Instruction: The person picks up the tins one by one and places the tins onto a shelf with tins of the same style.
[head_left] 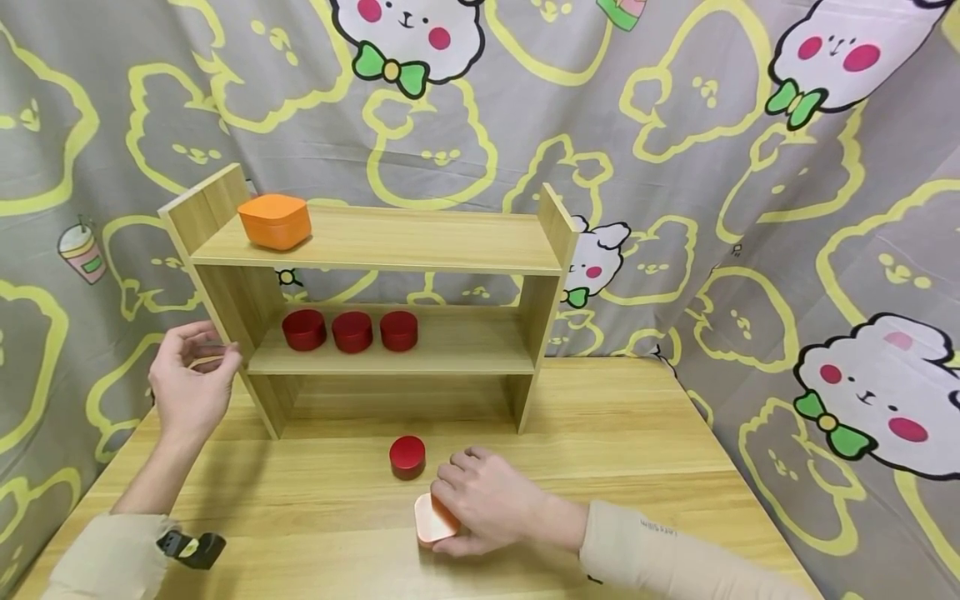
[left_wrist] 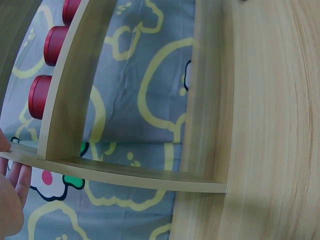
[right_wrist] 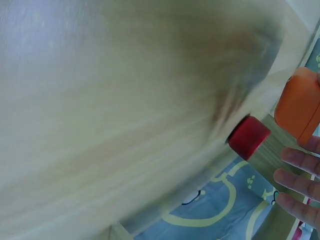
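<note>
My left hand [head_left: 193, 379] grips the left side panel of a wooden shelf [head_left: 390, 362], thumb on one side and fingers [left_wrist: 19, 180] on the other. Low over the table in front of the shelf, my right hand [head_left: 491, 502] holds an orange box [head_left: 435, 521] with rounded corners between thumb and fingers. The right wrist view shows the box [right_wrist: 299, 106] with the fingers [right_wrist: 297, 182] along one side. Just beyond it on the table stands a round red tin [head_left: 407, 457]. Three similar red tins [head_left: 352, 332] stand in a row on the middle shelf board.
Another orange box [head_left: 276, 222] sits at the left end of the top board. The wooden table [head_left: 615, 433] carries the shelf at its back. A grey patterned curtain [head_left: 675, 167] hangs behind and at both sides. A black strap with a buckle [head_left: 191, 548] sticks out from the left sleeve.
</note>
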